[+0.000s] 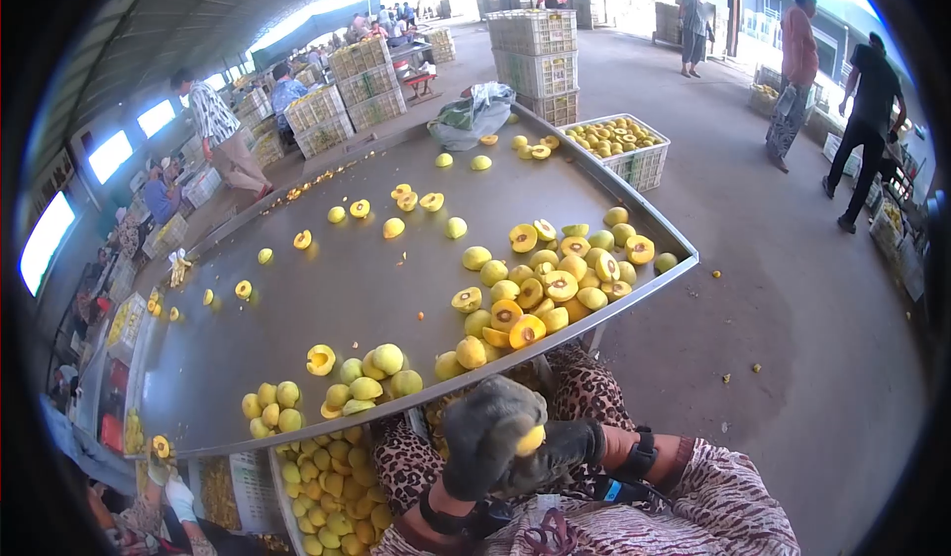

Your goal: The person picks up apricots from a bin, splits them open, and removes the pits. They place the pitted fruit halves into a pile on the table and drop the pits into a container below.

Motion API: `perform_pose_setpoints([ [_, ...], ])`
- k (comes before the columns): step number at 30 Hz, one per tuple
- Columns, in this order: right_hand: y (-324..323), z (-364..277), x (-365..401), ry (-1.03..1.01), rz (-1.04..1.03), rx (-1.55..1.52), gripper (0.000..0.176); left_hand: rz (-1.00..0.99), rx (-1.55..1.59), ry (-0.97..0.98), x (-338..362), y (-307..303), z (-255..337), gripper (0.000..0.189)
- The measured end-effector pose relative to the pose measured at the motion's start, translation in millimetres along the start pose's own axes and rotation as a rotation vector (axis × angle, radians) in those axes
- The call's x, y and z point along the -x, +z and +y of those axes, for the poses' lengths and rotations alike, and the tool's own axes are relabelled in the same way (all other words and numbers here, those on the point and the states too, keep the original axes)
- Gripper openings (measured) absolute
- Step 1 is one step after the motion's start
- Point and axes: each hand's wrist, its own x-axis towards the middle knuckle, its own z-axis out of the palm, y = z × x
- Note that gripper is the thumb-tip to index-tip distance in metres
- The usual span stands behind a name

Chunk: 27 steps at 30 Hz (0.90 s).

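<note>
Over my lap, just below the table's near edge, my two dark-gloved hands meet around a yellow peach (531, 441). My left hand (483, 427) is closed, with its fingers curled against the fruit. My right hand (557, 451) is closed close beside it, its fingers partly hidden; whether it grips a tool cannot be made out. On the metal table (327, 249) ahead lies a heap of peaches (560, 283), some cut in half with brown pits showing. A smaller group of whole peaches (381, 368) rests along the near edge.
A crate of peaches (327, 497) stands below the table to my left, near a co-worker's white-gloved hand (180, 497). Beyond the right edge sits another full crate (634, 166), with stacked crates (535, 55) behind. A plastic bag (474, 117) lies at the far corner. People stand farther off.
</note>
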Motion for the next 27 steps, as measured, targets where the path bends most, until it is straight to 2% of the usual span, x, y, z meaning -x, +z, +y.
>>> perform_pose_setpoints([
  [2,3,6,-2,0.672,0.083,-1.237,0.022,0.275,0.577,-0.485,9,6,-6,0.042],
  [4,5,5,-12,1.292,0.107,-2.554,0.018,0.413,0.694,-0.646,8,-6,-13,0.043],
  [6,2,14,-15,1.298,-0.033,-2.343,0.021,0.734,0.909,-0.769,8,-23,-26,0.043],
  [7,0,9,-18,1.373,0.047,-2.308,0.020,0.781,0.860,-0.722,13,-41,-46,0.040],
  [8,-3,-1,-19,1.381,0.045,-2.319,0.020,0.815,0.818,-0.675,21,-63,-73,0.037],
  [10,-5,-34,-21,1.604,-0.078,-2.208,0.019,0.837,0.370,-0.715,28,-103,-123,0.033],
  [11,-3,-52,-19,1.536,-0.272,-2.238,0.013,0.652,-0.015,-0.568,27,-116,-149,0.031],
  [12,-6,-69,-20,1.539,-0.271,-2.244,0.013,0.453,-0.384,-0.409,30,-126,-174,0.029],
  [13,-8,-84,-21,1.551,-0.376,-2.334,0.010,0.271,-0.501,-0.433,35,-133,-195,0.024],
  [14,-7,-92,-20,1.559,-0.487,-2.421,0.009,-0.078,-0.705,-0.381,45,-145,-220,0.020],
  [15,-6,-90,-21,1.478,-0.474,-2.335,0.011,-0.239,-0.713,-0.434,50,-146,-225,0.021],
  [16,-7,-100,-20,1.508,-0.441,-2.358,0.011,-0.399,-0.714,-0.468,51,-144,-231,0.022],
  [18,-12,-114,-14,1.536,-0.414,-2.329,0.011,-0.951,-1.031,-0.679,25,-141,-237,0.021],
  [20,-9,-128,-10,1.518,-0.379,-2.251,0.012,-0.898,-0.831,-0.417,25,-151,-266,0.022],
  [21,-2,-105,-7,1.537,-0.206,-2.279,0.013,-0.538,-0.693,-0.557,8,-139,-266,0.026],
  [22,0,-112,-10,1.667,-0.344,-2.359,0.012,-0.203,-0.517,-0.685,-5,-126,-262,0.030],
  [23,7,-85,-10,1.730,-0.401,-2.442,0.013,-0.200,-0.619,-0.663,-6,-113,-280,0.033],
  [24,12,-102,-6,1.731,-0.386,-2.419,0.013,-0.191,-0.720,-0.653,-9,-98,-295,0.035],
  [26,8,-151,5,1.367,-0.707,-2.160,0.018,-0.432,-0.704,-0.890,-40,-57,-270,0.038],
  [27,12,-147,16,1.206,-1.082,-2.464,0.021,-0.387,-0.754,-0.817,-42,-36,-272,0.040],
])
